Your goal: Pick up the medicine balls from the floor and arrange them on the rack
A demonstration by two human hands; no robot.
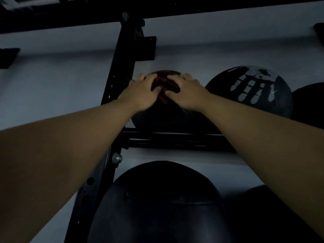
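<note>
A black medicine ball with a red handprint (164,114) rests on the black rack's shelf rail (175,139), against the left upright (121,67). My left hand (140,92) and my right hand (185,92) both lie on the ball's top front, fingers spread over it, thumbs almost touching. To its right on the same shelf sits a black ball with a white handprint (252,92). Another dark ball (310,106) shows at the right edge.
On the shelf below sits a large black ball (157,204), with a second dark ball (263,216) to its right. A grey wall lies behind the rack. A black crossbar (210,7) runs overhead. The scene is dim.
</note>
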